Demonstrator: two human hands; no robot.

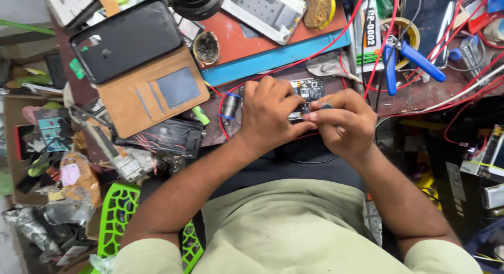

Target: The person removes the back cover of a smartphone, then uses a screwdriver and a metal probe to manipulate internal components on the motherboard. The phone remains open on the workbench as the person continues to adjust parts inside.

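1. I see the opened phone (306,93) lying at the near edge of the bench, circuit side up, between both hands.
2. My left hand (266,115) is clamped over its left end, fingers curled.
3. My right hand (344,124) pinches a small dark tool (325,106) against the phone.
4. Red wires (320,51) loop behind; blue-handled pliers (412,58) lie well to the right, a brown wallet case (152,90) to the left.

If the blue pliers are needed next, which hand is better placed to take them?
Probably the right hand. The blue pliers lie on its side of the bench, up and outward from it. The left hand covers the circuit board and would have to cross over the right.
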